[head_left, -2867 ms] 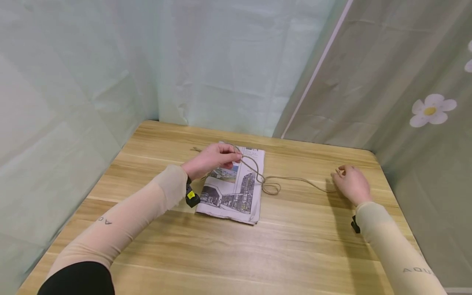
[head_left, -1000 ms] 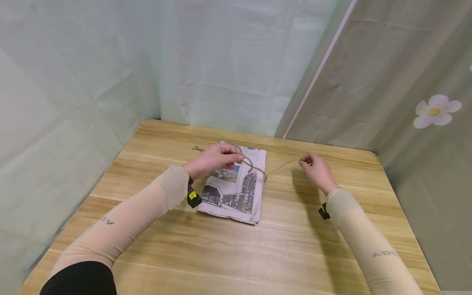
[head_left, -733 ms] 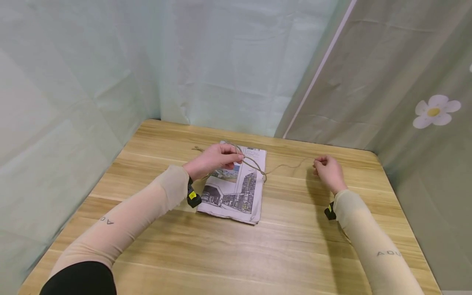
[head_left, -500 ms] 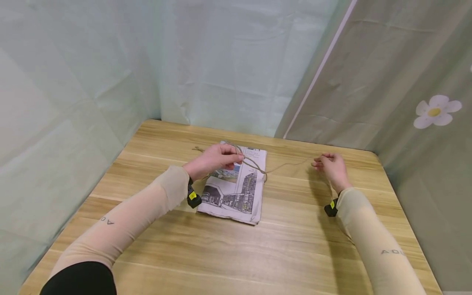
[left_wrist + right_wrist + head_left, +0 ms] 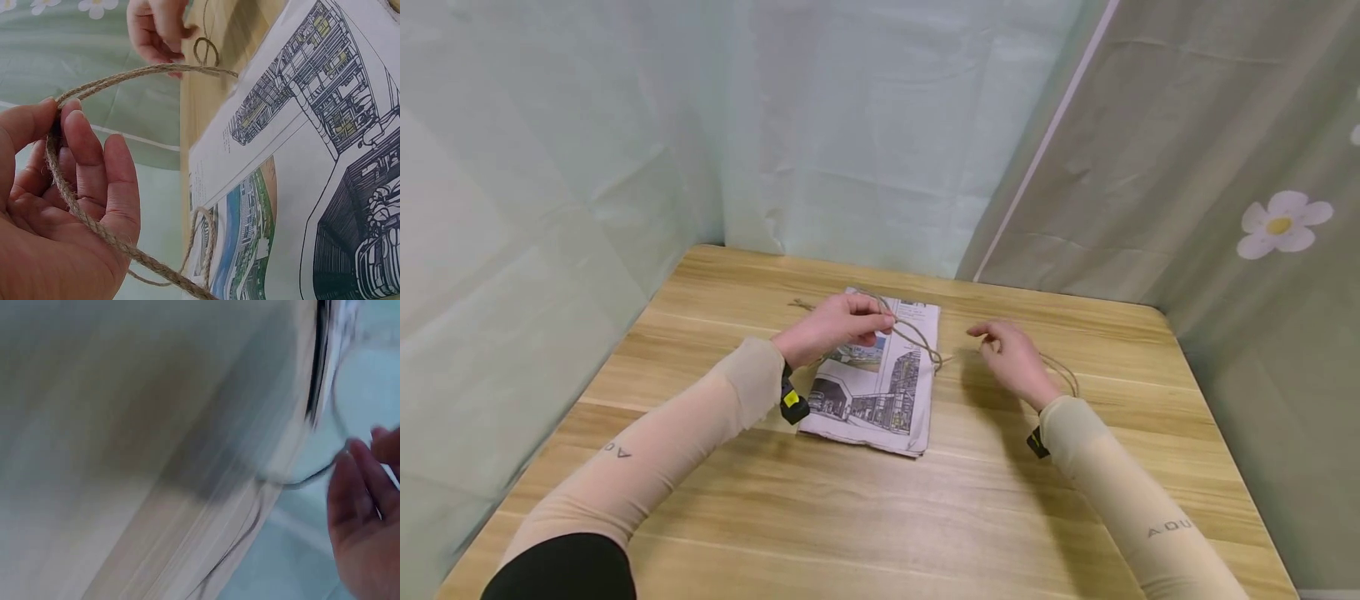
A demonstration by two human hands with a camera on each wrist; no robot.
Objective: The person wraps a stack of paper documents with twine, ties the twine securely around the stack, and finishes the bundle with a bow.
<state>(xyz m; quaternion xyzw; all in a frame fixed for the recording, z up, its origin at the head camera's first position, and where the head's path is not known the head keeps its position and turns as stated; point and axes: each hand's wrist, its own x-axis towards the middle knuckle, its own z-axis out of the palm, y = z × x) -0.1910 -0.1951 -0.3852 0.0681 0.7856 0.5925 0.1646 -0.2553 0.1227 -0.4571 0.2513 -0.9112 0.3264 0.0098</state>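
Note:
A folded newspaper (image 5: 861, 404) with printed pictures lies on the wooden table. Brown twine (image 5: 917, 335) runs across its upper part and past its right edge. My left hand (image 5: 835, 327) hovers over the paper, pinching the twine (image 5: 140, 72) between thumb and index finger; a loop hangs down across the palm. To the right of the newspaper, above the tabletop, is my right hand (image 5: 1013, 360). In the blurred right wrist view its fingertips (image 5: 350, 450) pinch another stretch of the twine, with a tail trailing down toward the table.
The table (image 5: 820, 517) has rounded back corners. Pale curtains (image 5: 880, 133) hang close behind it and along both sides, with white flowers (image 5: 1283, 225) on the right one. A short twine end (image 5: 802, 305) sticks out left of the newspaper.
My right hand has come left from the table's right side toward the newspaper, still with twine. The small loops at the paper's right edge have been drawn in. My left hand stays put.

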